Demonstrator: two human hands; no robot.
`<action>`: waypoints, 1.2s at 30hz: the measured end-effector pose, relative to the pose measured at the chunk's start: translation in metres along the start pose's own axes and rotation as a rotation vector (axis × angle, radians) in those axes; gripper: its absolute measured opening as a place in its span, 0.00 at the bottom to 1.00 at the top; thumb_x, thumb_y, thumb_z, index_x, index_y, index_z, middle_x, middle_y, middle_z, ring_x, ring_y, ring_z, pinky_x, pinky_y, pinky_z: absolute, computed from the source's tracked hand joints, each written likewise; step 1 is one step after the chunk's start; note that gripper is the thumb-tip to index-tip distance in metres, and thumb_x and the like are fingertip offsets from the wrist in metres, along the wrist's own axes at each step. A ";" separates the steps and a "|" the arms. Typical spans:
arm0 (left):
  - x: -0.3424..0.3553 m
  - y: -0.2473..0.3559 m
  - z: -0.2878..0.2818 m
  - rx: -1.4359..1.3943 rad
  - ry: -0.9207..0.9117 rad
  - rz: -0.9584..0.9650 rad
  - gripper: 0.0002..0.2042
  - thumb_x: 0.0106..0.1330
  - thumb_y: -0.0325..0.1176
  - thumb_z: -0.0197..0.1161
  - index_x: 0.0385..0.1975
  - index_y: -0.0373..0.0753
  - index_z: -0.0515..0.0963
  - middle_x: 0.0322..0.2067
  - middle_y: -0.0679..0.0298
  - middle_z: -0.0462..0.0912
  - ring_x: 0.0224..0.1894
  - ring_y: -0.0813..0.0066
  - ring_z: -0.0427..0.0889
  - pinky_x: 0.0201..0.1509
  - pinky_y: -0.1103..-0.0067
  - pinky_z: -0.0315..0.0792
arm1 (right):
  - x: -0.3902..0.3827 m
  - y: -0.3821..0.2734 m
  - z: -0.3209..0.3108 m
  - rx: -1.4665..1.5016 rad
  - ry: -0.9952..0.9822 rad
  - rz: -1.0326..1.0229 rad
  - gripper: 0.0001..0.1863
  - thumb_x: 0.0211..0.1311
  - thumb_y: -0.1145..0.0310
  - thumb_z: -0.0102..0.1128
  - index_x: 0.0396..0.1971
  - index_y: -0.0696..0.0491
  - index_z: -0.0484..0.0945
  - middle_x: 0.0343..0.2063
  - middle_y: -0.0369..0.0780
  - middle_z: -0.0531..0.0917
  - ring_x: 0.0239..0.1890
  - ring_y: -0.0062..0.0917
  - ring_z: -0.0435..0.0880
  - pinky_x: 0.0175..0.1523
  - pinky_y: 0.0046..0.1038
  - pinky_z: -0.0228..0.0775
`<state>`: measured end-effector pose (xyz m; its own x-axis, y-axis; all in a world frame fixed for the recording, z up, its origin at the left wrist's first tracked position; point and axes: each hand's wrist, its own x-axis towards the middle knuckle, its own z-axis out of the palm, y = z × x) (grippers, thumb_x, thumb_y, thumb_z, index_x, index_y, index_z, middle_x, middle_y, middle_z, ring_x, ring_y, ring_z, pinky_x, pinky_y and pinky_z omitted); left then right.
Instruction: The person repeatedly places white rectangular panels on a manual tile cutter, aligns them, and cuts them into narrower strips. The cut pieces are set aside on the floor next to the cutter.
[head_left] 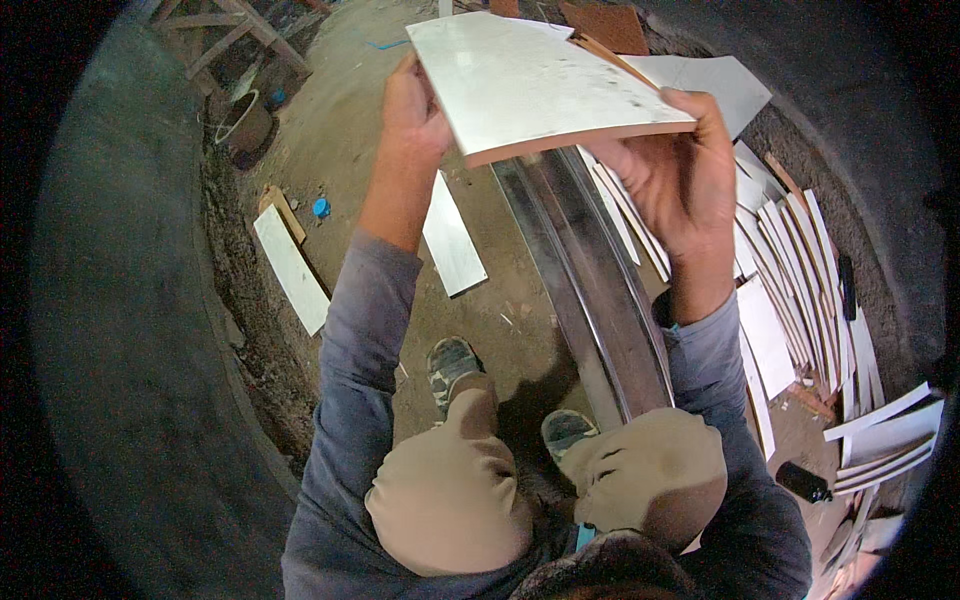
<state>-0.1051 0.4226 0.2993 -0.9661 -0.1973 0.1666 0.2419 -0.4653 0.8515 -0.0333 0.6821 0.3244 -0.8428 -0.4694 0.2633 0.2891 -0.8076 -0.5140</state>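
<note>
Up in front of me I hold a white tile (540,90) with a reddish-brown cut edge and a few dark smudges on its face. My left hand (416,112) grips its left edge, with the fingers partly hidden behind it. My right hand (685,175) is closed on the right corner, thumb on top and fingers underneath. Below the tile, a long dark metal rail or channel (575,270) runs away from me along the ground between my knees and my right arm. The tile hides its far end.
White strips (790,270) lie piled at the right, beside a dark cylindrical object (803,482). Other white pieces lie on the ground, one strip (452,240) left of the rail and another (290,268) near a blue cap (321,208). A bucket (246,125) and wooden frame (235,35) stand far left.
</note>
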 end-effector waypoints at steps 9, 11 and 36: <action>0.026 0.002 0.009 -0.329 -0.054 -0.125 0.19 0.82 0.39 0.47 0.58 0.30 0.72 0.61 0.49 0.77 0.65 0.57 0.76 0.72 0.61 0.70 | -0.005 -0.025 -0.002 0.218 -0.173 -0.007 0.32 0.72 0.60 0.51 0.67 0.69 0.65 0.61 0.59 0.77 0.63 0.48 0.80 0.69 0.47 0.76; 0.019 0.004 0.012 -0.318 -0.046 -0.116 0.20 0.82 0.41 0.46 0.60 0.30 0.71 0.62 0.49 0.76 0.66 0.56 0.75 0.73 0.60 0.68 | -0.009 -0.027 -0.005 0.185 -0.060 -0.002 0.33 0.72 0.60 0.51 0.67 0.69 0.64 0.61 0.59 0.78 0.61 0.49 0.82 0.66 0.47 0.80; -0.095 -0.173 -0.232 -0.031 0.467 -0.288 0.23 0.84 0.41 0.47 0.71 0.35 0.67 0.65 0.53 0.76 0.63 0.58 0.79 0.67 0.61 0.75 | -0.110 0.207 -0.147 -1.412 0.193 0.267 0.26 0.76 0.74 0.53 0.72 0.60 0.67 0.61 0.55 0.77 0.59 0.43 0.82 0.61 0.40 0.80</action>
<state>-0.0338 0.3215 0.0205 -0.8523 -0.4172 -0.3156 -0.0171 -0.5808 0.8138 0.0522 0.6191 0.0695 -0.9164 -0.3998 -0.0211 -0.1390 0.3671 -0.9197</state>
